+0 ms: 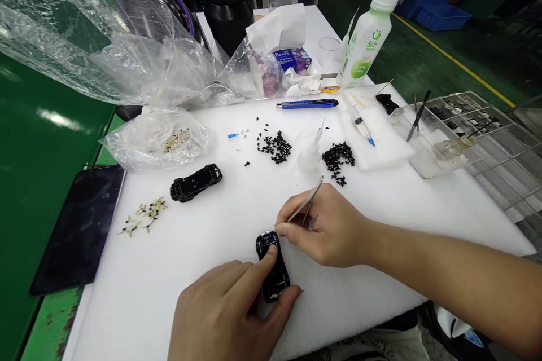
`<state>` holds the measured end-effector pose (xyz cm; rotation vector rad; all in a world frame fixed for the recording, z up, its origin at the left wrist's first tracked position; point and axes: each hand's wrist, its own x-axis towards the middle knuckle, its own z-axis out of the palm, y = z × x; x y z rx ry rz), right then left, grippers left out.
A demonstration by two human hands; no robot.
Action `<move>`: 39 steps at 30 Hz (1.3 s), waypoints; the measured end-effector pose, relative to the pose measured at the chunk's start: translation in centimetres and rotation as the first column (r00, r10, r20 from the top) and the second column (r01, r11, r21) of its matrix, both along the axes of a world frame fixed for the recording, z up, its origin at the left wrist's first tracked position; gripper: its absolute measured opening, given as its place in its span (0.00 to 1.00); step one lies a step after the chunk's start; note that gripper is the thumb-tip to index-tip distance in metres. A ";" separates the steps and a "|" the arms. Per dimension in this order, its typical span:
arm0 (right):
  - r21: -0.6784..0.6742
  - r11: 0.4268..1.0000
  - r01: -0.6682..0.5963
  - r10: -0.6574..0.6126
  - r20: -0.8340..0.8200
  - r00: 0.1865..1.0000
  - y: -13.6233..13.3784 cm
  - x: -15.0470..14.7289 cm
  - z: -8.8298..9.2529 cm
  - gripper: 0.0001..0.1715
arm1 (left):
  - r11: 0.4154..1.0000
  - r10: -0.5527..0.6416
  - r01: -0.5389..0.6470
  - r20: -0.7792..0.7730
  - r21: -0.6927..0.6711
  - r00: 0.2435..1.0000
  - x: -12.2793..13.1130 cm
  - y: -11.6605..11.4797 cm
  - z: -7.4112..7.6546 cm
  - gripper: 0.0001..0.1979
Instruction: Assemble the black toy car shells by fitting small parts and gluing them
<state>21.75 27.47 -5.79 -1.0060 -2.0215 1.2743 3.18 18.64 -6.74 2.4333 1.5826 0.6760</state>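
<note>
My left hand grips a black toy car body on the white foam sheet, index finger on top and thumb along its near side. In my right hand is a pair of metal tweezers, pinched between thumb and fingers. The tweezer tips are by the far end of the car body, mostly hidden by my fingers; whether they hold a part I cannot tell. A second black car body lies farther left. Two piles of tiny black parts, a left pile and a right pile, lie beyond my hands.
Cream sprue pieces lie at left beside a dark tablet. A plastic bag holds more. Behind stand a blue cutter, a dropper bottle, a syringe and a drink bottle. A clear compartment tray is at right.
</note>
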 end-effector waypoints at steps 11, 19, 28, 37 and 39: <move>0.012 1.000 0.003 -0.003 0.000 1.000 0.0 -0.1 0.0 0.06 | 1.000 0.001 -0.001 0.001 -0.001 1.000 0.0 0.0 -0.1 0.15; 0.010 0.999 -0.039 0.039 0.052 0.998 0.2 -0.2 0.1 0.06 | 1.000 0.002 -0.002 0.001 0.002 1.000 0.0 0.1 -0.2 0.15; -0.024 1.000 0.009 -0.009 0.013 1.000 0.0 -0.3 -0.1 0.07 | 1.000 0.004 -0.004 -0.007 -0.009 1.000 0.0 -0.1 -0.3 0.15; -0.006 1.000 -0.027 0.027 0.023 0.999 0.2 -0.1 -0.1 0.06 | 1.000 -0.009 0.009 -0.002 -0.016 1.000 -0.2 0.0 -0.2 0.17; -0.008 1.000 -0.015 0.015 0.020 1.000 0.1 -0.2 -0.1 0.07 | 1.000 -0.004 0.004 -0.008 -0.009 1.000 -0.2 -0.1 -0.2 0.16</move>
